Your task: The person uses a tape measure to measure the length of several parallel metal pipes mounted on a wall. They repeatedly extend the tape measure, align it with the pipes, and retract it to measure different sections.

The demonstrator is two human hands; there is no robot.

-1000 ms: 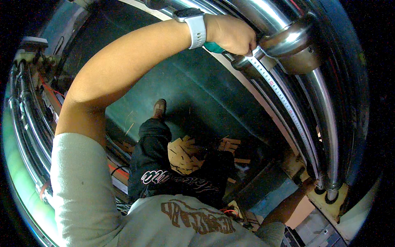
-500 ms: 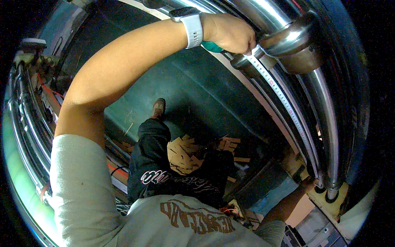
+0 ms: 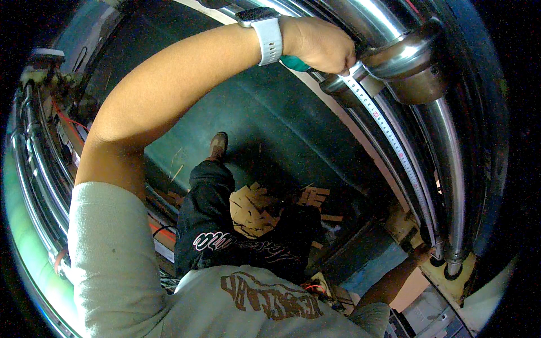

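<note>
My left hand (image 3: 321, 45) is raised to the upper middle and shut on the teal case (image 3: 296, 63) of a measuring tape. A white-strapped watch (image 3: 265, 34) sits on that wrist. The tape's white blade (image 3: 389, 135) runs from that hand down along a polished metal pipe (image 3: 448, 169), passing under a domed metal fitting (image 3: 411, 67). My right hand (image 3: 420, 253) reaches in from the lower right and meets the blade's lower end beside the pipe's base. It is too small to show its grip.
More shiny pipes (image 3: 34, 169) with orange cables curve along the left side. Below lie a dark green floor (image 3: 270, 129), scattered wood offcuts (image 3: 315, 200) and my brown shoe (image 3: 217, 145). A pale mounting block (image 3: 451, 279) holds the pipe ends at the lower right.
</note>
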